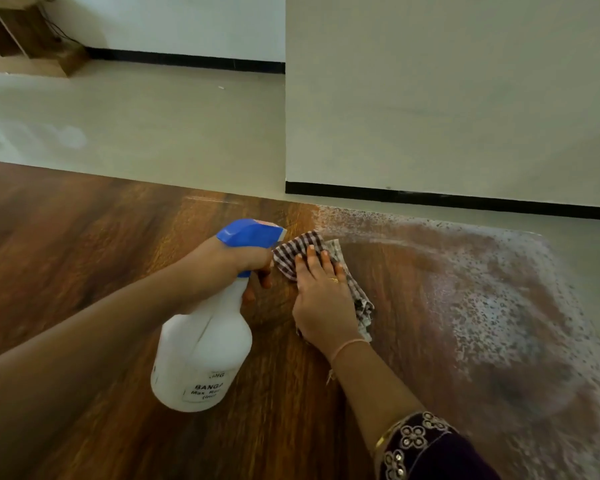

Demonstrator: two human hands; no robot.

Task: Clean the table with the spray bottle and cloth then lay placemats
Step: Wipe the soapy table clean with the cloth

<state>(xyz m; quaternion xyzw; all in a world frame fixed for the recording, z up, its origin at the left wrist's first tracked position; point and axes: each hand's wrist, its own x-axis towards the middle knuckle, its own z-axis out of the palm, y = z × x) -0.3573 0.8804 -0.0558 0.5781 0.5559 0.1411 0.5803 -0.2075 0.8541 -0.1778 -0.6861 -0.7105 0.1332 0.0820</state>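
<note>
My left hand (234, 263) grips the neck of a white spray bottle (203, 348) with a blue trigger head, held tilted above the wooden table (84, 258), nozzle pointing right. My right hand (321, 296) lies flat, fingers spread, pressing a brown-and-white checked cloth (297, 252) onto the table just right of the nozzle. White spray droplets (492, 289) cover the table's right part, with a wiped streak through them beside the cloth. No placemats are in view.
The table's far edge runs diagonally across the view, with pale floor (153, 126) beyond it. A white wall (447, 91) with a black skirting stands close behind the right end. A wooden shelf unit (21, 32) sits far left.
</note>
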